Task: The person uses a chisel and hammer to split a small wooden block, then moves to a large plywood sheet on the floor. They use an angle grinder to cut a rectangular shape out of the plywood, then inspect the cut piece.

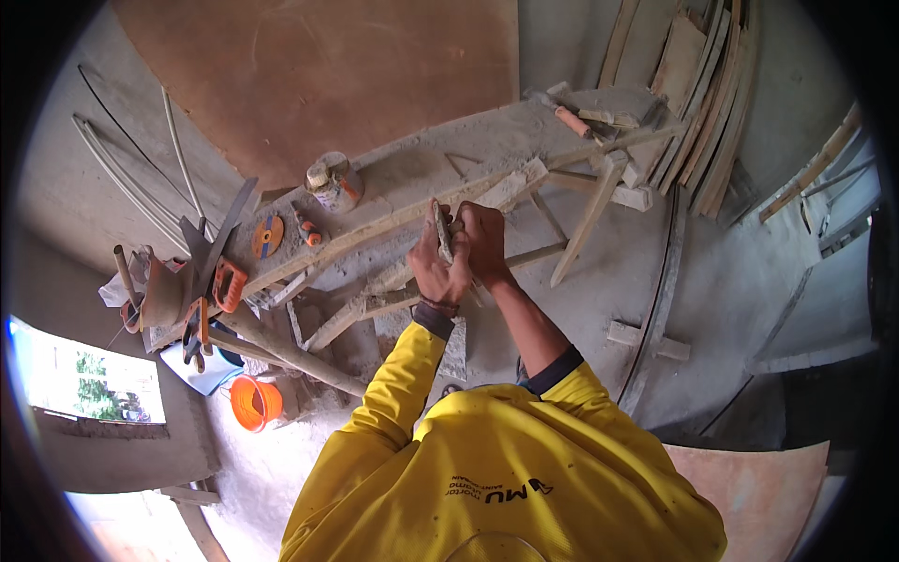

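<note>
Grip: left hand (437,273) is clamped on a narrow grey piece (442,231), thumb and fingers closing on it from either side; right hand (481,242) is curled closely beside it, fingertips hidden, so whether it also grips cannot be told.
Held piece: thin, dull-surfaced, standing lengthwise toward 12 o'clock with a slight lean to 11; in view it lies across the near edge of the bench. Its exact kind cannot be told.
Reference: bearings below are taken from the hands, 12 being the top of the view.
Workbench: dusty plank top (401,167) running from 9 o'clock round to 1.
Container: open, stained can (339,190) on the bench at 10 o'clock.
Small items: orange disc (268,237) lying flat at 9 o'clock; orange-and-dark hand tool (306,228) just beside it, on the hands' side.
Saws: orange-handled handsaw (228,285) at the bench end, 9 o'clock; second handsaw (196,324) near it, toward 8.
Far bench end: tool with an orange handle (572,122), between 1 and 2 o'clock.
Floor: orange bucket (256,403) at 8 o'clock.
Surroundings: large brown panel (328,75) at 11 o'clock; long timber strips (714,112) bunched at 2.
Clothing: yellow long-sleeved top (552,459), dark cuffs, at 6 o'clock.
</note>
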### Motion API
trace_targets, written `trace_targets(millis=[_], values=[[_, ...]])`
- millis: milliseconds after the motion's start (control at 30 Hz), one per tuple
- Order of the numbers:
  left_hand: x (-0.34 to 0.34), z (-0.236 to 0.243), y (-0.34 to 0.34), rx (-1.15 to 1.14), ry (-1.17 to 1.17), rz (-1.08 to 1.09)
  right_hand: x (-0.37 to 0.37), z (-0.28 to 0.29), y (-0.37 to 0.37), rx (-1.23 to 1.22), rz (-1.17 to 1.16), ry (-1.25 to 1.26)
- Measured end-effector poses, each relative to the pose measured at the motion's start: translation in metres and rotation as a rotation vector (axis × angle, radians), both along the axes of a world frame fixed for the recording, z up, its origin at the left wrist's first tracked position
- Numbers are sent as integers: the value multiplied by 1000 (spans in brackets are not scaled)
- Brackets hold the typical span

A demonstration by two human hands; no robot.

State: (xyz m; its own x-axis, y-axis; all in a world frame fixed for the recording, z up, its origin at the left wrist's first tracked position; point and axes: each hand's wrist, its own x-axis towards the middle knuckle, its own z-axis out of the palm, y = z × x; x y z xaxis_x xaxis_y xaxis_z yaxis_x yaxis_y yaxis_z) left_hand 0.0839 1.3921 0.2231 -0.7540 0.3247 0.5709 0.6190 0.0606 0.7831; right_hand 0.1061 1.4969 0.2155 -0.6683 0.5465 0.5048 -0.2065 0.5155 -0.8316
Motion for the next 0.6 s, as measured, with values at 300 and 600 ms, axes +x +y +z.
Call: trace_targets(millis=[300, 600], values=[[-1, 13, 6, 204, -164, -191, 3, 21, -5, 114, -81, 32], [0, 48, 35, 588, -429, -49, 11, 47, 4, -154, 52, -78]])
